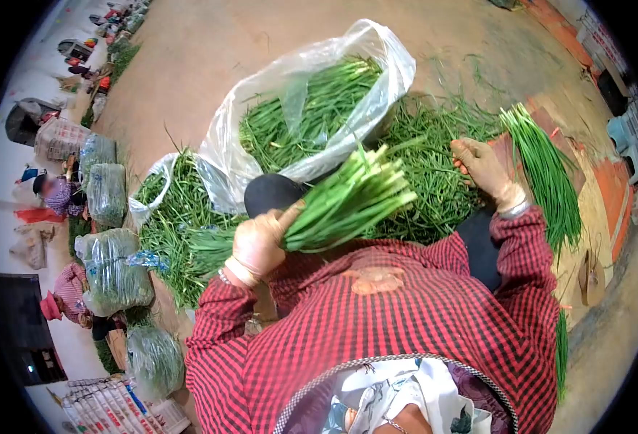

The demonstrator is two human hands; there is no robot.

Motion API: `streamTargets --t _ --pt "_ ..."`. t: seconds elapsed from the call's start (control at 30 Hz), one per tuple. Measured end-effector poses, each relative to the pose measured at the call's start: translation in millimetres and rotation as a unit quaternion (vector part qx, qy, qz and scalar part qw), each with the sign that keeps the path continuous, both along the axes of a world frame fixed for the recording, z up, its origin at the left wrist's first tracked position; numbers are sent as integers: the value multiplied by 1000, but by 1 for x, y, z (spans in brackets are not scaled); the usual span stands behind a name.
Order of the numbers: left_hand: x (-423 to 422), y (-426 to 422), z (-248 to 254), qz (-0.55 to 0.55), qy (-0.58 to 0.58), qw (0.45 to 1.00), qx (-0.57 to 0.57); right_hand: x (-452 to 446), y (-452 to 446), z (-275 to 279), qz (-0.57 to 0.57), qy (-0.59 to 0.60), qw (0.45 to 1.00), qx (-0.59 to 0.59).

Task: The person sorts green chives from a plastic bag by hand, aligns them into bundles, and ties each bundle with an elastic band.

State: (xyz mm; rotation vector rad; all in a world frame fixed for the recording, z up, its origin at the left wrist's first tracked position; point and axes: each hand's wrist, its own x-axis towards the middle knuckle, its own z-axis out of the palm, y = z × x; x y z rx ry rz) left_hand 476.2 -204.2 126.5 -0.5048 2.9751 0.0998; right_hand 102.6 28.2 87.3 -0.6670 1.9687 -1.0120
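My left hand (257,242), in a thin pale glove, is wrapped round a thick bunch of garlic chives (355,195). The pale cut ends point up and to the right, and the leaf tips trail to the left. My right hand (480,168), gloved too, hovers above a heap of loose green leaves (438,134) with its fingers curled together. Whether anything thin is pinched in them cannot be made out. Just right of that hand lies a neat bundle of chives (547,170), pale ends at the top.
In front stands an open clear plastic bag (221,130) full of chives. Another pile of leaves (181,217) lies at left with a white bag edge. Wrapped bales (120,271) line the left side, where other people (66,293) sit. A sandal (592,278) lies at right.
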Motion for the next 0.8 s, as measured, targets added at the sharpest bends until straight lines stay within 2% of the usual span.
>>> streamTargets --t 0.03,0.07,0.1,0.13,0.17,0.23,0.3,0.37,0.47,0.5,0.57,0.63,0.7,0.8 --pt "1 -2 -1 -1 10 1000 -19 5 4 -1 -2 -7 1000 6" --pt "-1 -3 0 1 -4 1000 -18 10 4 0 87 174 980 41" --pt "-5 -3 2 -3 -5 1000 -15 14 2 4 174 350 918 73" --pt "-8 -2 3 -4 -6 999 -35 19 -5 16 154 274 949 10" --pt "-10 0 4 -6 -9 998 -54 28 -13 26 152 271 950 15" --pt "-17 5 8 -10 -14 999 -43 49 -32 40 167 191 961 -110" --pt "-21 8 8 -15 -15 999 -44 77 -48 38 188 240 944 -125" --pt "-21 7 6 -23 -23 998 -51 88 -55 21 167 310 927 -128" --pt "-16 6 4 -37 -13 997 -67 79 -50 21 169 204 956 -129" --pt "-14 5 5 -47 5 996 -80 78 -45 20 153 121 974 -112" --pt "-13 5 3 -47 2 995 -89 71 -32 10 113 81 979 -149" --pt "-12 5 4 -47 20 994 -100 55 -20 19 -4 -26 996 -85" --pt "-12 5 2 -48 22 993 -102 12 -6 -12 -40 21 997 -66" --pt "-13 4 0 -27 22 995 -92 29 -5 5 -24 -34 997 -63"
